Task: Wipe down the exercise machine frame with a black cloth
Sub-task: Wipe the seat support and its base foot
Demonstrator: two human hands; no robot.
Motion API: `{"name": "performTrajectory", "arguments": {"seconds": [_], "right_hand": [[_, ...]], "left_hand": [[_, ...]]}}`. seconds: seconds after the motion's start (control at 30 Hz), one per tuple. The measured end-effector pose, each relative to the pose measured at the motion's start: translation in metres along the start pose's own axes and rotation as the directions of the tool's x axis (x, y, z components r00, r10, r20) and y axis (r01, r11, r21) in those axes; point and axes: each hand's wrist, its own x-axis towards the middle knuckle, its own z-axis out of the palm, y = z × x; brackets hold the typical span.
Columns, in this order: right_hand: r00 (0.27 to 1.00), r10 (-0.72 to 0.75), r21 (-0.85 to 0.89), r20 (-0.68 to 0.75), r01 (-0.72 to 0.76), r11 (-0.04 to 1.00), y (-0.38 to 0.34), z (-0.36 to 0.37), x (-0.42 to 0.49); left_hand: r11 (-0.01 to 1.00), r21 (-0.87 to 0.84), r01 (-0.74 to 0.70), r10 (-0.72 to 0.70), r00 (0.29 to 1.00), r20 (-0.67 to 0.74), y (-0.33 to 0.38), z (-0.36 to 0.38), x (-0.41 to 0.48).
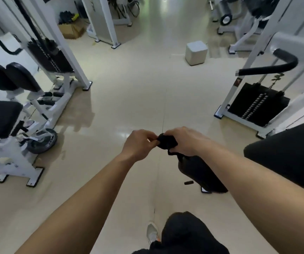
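Our forearms (92,198) meet mid-frame: the right hand (186,141) grips the bunched black cloth (166,142), and the left hand (138,143) pinches the cloth's left edge.

My black cloth (166,142) against a glossy cream floor (129,99).
The cloth is plain black. Left of the cloth a machine frame (74,57) is white with black pads (22,76); right of the cloth a black weight stack (257,105) shows rows of pale marks. Beyond the cloth stand a pale grey cube (196,52) and a brown cardboard box (70,30).
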Motion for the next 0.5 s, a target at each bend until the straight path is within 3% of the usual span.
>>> {"name": "performTrajectory", "arguments": {"seconds": [0.2, 0.5], "right_hand": [[0.973, 0.22, 0.17, -0.064, -0.207, 0.964, 0.056, -0.035, 0.062], [0.861, 0.485, 0.334, -0.154, -0.416, 0.846, 0.171, -0.112, 0.147]], "left_hand": [[0.987, 0.077, -0.139, 0.123, 0.975, 0.184, 0.018, -0.008, 0.135], [0.919, 0.128, -0.373, 0.307, 0.88, 0.363, 0.094, 0.009, 0.339]]}}
